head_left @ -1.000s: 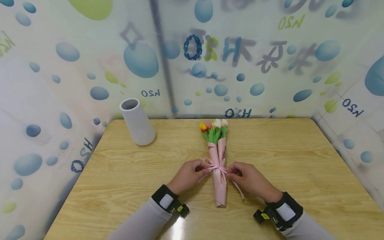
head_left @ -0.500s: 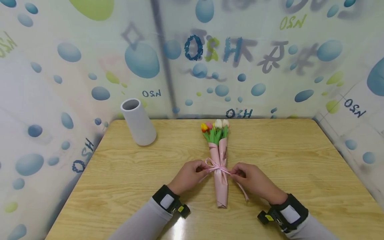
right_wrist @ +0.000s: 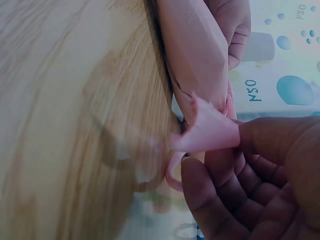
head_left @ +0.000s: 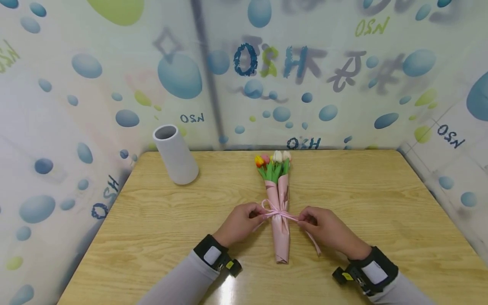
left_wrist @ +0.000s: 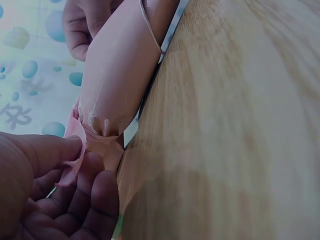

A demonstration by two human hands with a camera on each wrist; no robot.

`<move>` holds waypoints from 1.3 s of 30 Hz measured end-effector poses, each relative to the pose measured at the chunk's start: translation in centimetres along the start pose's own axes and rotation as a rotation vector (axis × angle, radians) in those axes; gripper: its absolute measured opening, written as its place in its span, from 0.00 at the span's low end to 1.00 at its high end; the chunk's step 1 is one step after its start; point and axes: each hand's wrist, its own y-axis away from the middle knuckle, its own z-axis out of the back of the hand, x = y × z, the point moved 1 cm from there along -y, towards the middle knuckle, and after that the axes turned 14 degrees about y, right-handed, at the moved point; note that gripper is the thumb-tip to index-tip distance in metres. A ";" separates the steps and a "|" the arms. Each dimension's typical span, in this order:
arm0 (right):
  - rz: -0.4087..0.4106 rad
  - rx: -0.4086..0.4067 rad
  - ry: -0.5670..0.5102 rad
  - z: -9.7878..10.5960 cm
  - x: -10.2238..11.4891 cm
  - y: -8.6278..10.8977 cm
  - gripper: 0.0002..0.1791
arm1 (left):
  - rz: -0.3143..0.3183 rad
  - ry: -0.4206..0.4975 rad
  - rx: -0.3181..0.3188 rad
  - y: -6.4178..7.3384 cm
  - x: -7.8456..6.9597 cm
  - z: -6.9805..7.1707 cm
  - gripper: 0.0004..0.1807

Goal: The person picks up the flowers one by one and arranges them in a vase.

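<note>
A bouquet of tulips (head_left: 277,156) in red-yellow, pink and white lies on the table, its stems rolled in pink wrapping paper (head_left: 281,243). Round the middle of the wrap runs a pink ribbon (head_left: 280,212), tied in a bow with one loop standing up on the left. My left hand (head_left: 240,222) pinches the ribbon just left of the knot between thumb and index finger. On the other side, my right hand (head_left: 329,228) pinches a ribbon strand stretched out from the knot; its loose end hangs below the fingers. In the right wrist view the ribbon (right_wrist: 215,132) looks wide and slightly folded.
A white vase (head_left: 177,159) stands upright at the back left of the wooden table (head_left: 362,186). Behind the table hangs a patterned cloth backdrop (head_left: 335,84) with blue and green drops. Each wrist wears a black strap with a small camera.
My right hand has drawn outward to the right, away from the knot, and the ribbon strand between them is longer. The left hand stays almost in place.
</note>
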 end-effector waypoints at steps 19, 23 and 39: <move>-0.022 0.020 0.030 0.5 -0.8 0.6 0.04 | 0.007 -0.024 0.001 0.1 0.0 0.1 0.03; -0.043 0.024 0.048 0.5 -1.2 0.7 0.03 | 0.011 -0.024 0.004 0.1 0.0 0.2 0.03; -0.053 0.038 0.059 0.7 -3.1 1.7 0.04 | 0.021 -0.007 0.011 0.1 0.2 0.3 0.04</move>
